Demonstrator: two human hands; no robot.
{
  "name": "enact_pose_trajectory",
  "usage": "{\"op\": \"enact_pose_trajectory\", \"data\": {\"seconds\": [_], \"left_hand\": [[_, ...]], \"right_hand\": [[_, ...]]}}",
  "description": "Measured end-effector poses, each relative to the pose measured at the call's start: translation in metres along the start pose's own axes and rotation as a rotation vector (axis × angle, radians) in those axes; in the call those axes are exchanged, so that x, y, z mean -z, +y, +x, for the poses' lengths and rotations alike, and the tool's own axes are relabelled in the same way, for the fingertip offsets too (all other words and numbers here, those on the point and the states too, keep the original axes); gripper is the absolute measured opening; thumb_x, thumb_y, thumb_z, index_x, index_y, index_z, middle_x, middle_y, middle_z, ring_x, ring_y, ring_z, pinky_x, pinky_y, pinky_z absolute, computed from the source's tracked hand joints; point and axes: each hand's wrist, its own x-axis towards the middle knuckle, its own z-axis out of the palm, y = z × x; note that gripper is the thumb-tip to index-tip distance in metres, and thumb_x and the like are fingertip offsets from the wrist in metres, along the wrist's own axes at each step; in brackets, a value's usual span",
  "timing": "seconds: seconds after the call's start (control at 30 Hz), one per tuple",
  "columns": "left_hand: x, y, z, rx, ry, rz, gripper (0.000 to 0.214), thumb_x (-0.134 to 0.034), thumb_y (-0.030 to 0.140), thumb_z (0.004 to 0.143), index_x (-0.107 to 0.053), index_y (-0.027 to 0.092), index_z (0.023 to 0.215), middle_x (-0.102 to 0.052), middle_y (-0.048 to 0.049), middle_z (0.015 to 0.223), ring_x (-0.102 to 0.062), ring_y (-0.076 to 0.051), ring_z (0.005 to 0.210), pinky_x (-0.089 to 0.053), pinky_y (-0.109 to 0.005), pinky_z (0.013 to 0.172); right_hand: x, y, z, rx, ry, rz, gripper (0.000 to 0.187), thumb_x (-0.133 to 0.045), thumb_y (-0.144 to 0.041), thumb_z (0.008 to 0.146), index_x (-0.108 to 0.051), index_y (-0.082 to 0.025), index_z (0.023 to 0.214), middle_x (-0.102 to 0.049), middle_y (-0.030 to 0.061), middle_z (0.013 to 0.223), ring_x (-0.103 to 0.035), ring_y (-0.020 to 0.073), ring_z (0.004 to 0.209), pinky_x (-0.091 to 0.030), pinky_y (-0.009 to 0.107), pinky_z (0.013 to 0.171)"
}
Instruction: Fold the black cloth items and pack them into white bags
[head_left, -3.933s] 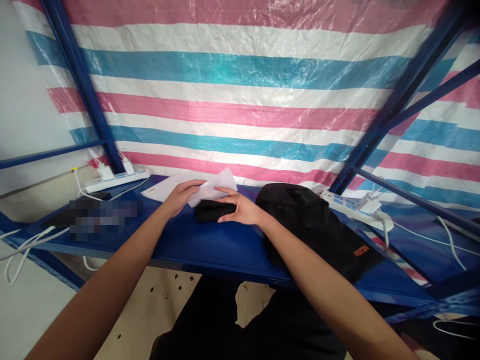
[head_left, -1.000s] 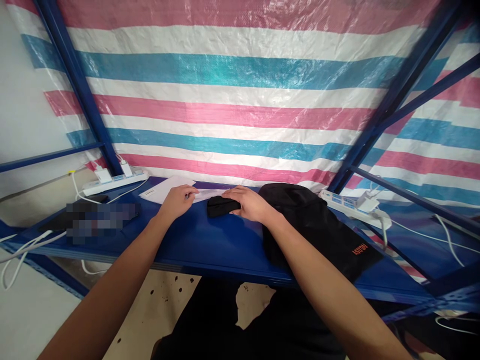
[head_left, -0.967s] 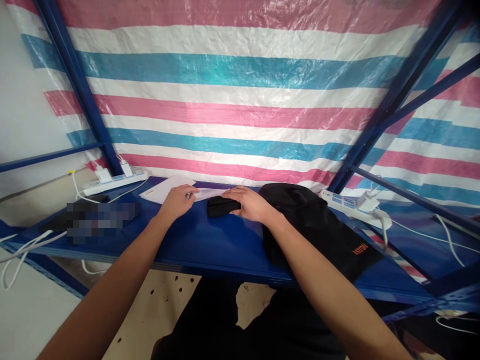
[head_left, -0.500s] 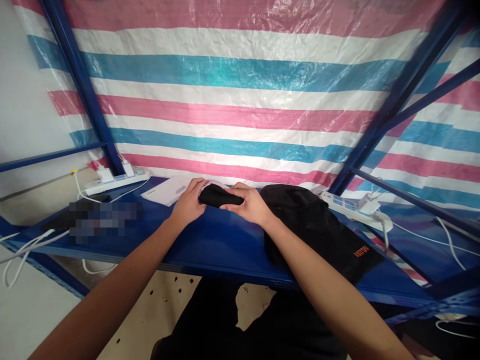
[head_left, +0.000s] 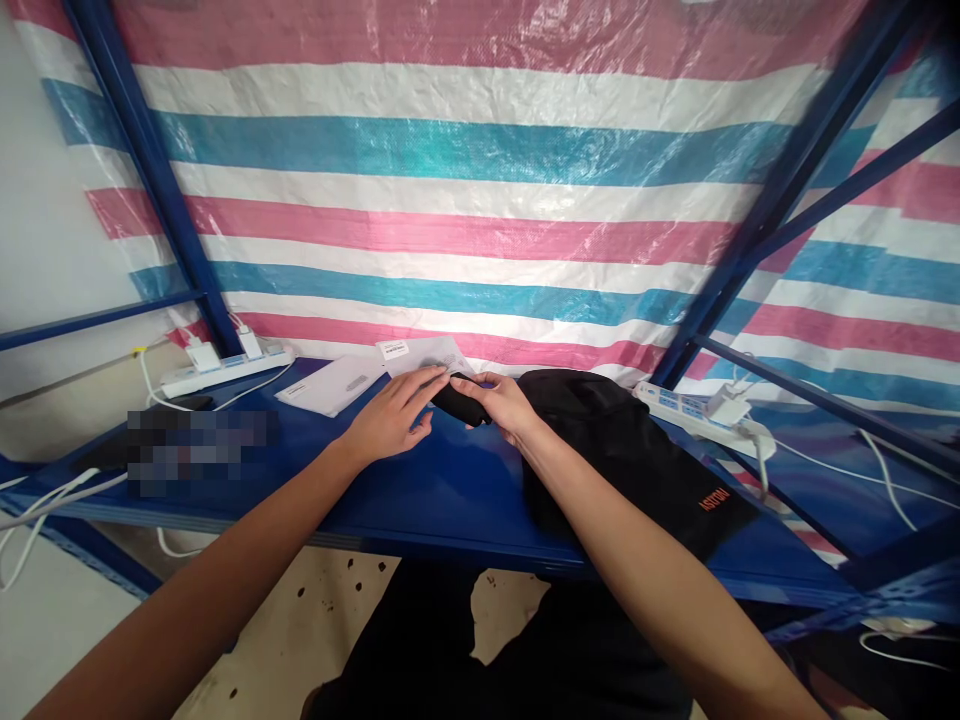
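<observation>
A small black rolled bundle, cloth by its look, is held over the blue shelf. My right hand is closed around its right part, with the thumb on top. My left hand has its fingers stretched out and the thumb apart. Its fingertips reach the bundle's left end; whether they press on it I cannot tell. Just behind the hands lie a whitish plastic packet and a small printed label. By my right forearm lies a larger black cloth item with orange lettering.
White packets lie on the blue shelf at left. Power strips with chargers stand at the left and right, trailing white cables. Blue posts and a striped plastic sheet close off the back.
My left hand has let go of the black bundle and straightened its fingers. The bundle has turned and shifted slightly right in my right hand. The packet and label behind show more now.
</observation>
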Motion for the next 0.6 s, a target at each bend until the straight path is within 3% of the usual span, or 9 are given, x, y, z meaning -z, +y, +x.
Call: {"op": "enact_pose_trajectory", "data": {"seconds": [0.1,0.23,0.4,0.6], "left_hand": [[0.006,-0.010,-0.004,0.019,-0.001,-0.018,0.085,-0.058,0.019,0.107,-0.015,0.027,0.180,-0.051,-0.0174,0.169,-0.052,-0.034,0.155,-0.049,-0.054,0.126],[0.015,-0.020,-0.006,0.014,-0.001,-0.012,0.073,-0.057,0.020,0.109,-0.030,0.031,0.177,-0.049,-0.0135,0.172,-0.049,-0.033,0.158,-0.046,-0.055,0.128],[0.019,-0.022,-0.004,-0.047,-0.020,-0.039,0.072,-0.064,0.027,0.108,-0.036,0.031,0.175,-0.058,-0.0105,0.166,-0.053,-0.032,0.156,-0.046,-0.054,0.128],[0.015,-0.024,-0.009,-0.024,-0.052,-0.055,0.064,-0.074,0.040,0.102,-0.056,0.026,0.162,-0.071,-0.0138,0.150,-0.070,-0.034,0.136,-0.054,-0.052,0.118]], "right_hand": [[0.003,-0.001,0.001,-0.074,-0.126,0.179,0.049,-0.096,-0.055,0.081,-0.078,-0.014,0.100,-0.081,0.0108,0.083,-0.076,0.0221,0.066,-0.059,0.026,0.044],[0.004,-0.005,-0.003,-0.091,-0.257,0.276,0.044,-0.092,-0.047,0.089,-0.080,-0.011,0.110,-0.083,0.0147,0.092,-0.080,0.0228,0.072,-0.061,0.023,0.045],[0.005,-0.001,-0.003,-0.139,-0.397,0.264,0.042,-0.089,-0.044,0.093,-0.080,-0.007,0.113,-0.084,0.0180,0.094,-0.081,0.0225,0.070,-0.064,0.022,0.048],[0.007,0.001,-0.002,-0.333,-0.545,0.244,0.054,-0.076,-0.055,0.102,-0.077,-0.004,0.118,-0.084,0.0224,0.099,-0.077,0.0165,0.063,-0.063,0.018,0.049]]}}
